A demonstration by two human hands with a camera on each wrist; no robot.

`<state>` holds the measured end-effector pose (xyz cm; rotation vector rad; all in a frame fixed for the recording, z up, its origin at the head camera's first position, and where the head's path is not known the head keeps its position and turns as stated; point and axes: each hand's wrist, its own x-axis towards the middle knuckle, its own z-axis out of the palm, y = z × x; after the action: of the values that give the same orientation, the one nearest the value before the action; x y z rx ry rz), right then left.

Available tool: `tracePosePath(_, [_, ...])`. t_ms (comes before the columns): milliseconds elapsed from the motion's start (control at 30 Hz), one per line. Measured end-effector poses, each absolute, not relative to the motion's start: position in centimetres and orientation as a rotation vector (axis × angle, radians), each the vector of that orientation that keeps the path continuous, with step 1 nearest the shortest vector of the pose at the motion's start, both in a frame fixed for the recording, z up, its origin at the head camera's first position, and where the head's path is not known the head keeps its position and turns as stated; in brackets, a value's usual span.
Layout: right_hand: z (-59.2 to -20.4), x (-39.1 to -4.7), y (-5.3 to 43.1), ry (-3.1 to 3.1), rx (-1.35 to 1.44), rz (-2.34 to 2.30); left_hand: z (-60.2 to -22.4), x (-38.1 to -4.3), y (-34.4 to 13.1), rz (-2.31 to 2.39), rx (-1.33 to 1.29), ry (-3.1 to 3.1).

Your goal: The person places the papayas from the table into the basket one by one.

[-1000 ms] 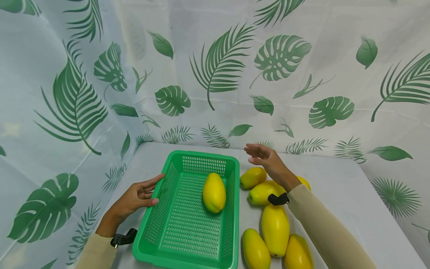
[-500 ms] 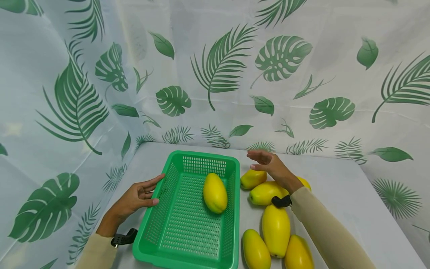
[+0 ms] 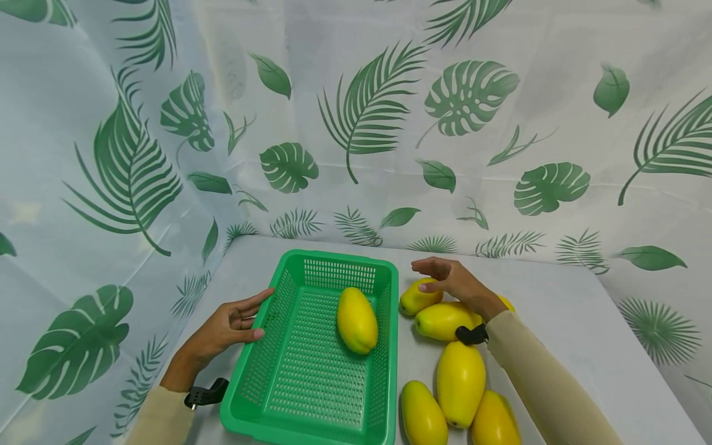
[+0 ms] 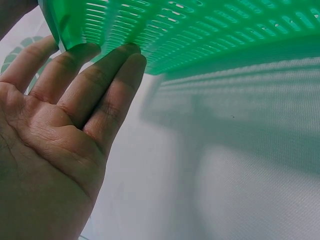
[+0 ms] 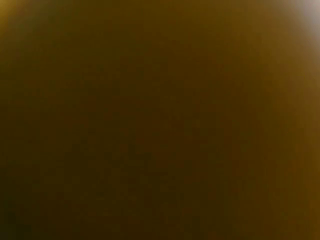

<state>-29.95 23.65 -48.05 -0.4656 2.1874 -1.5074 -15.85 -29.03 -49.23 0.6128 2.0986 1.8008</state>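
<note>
The left hand (image 3: 225, 327) rests with straight, relaxed fingers (image 4: 100, 75) against the outer left wall of the green basket (image 3: 261, 364), holding nothing; the left wrist view shows the fingertips touching the slotted green plastic just below the rim. The basket stands on the white table (image 3: 562, 309), and one yellow mango (image 3: 357, 320) lies inside it, near the right wall and toward the far end. The right hand (image 3: 453, 283) is over the group of loose mangoes to the right of the basket, palm down with the fingers gently bent, above the small far mango (image 3: 414, 298), which lies just beside the basket's far right corner. Its fingertips sit right at the top of that fruit, but whether they touch or grip it cannot be told from the head view, and the right wrist view is only a dark yellow-brown blur. Below the wrist lies a greenish-yellow mango (image 3: 442, 320), and nearer the person are three more: an upright one (image 3: 460, 383), one (image 3: 424, 415) beside the basket's near right corner, and one (image 3: 494, 420) at the lower edge by the beige sleeve (image 3: 545, 383). A leaf-printed curtain (image 3: 367, 111) hangs behind and to the left of the table.
</note>
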Motion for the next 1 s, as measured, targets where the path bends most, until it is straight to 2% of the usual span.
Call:
tracePosePath(600, [-48.6, -30.5, 23.8, 2.279, -0.568, -1.202, -49.2, -15.9, -29.1, 1.793, 0.6, 2.108])
tracePosePath(1000, [-48.3, -30.5, 23.0, 2.276, -0.5, -1.214, -49.4, -15.9, -29.1, 1.805, 0.596, 2.101])
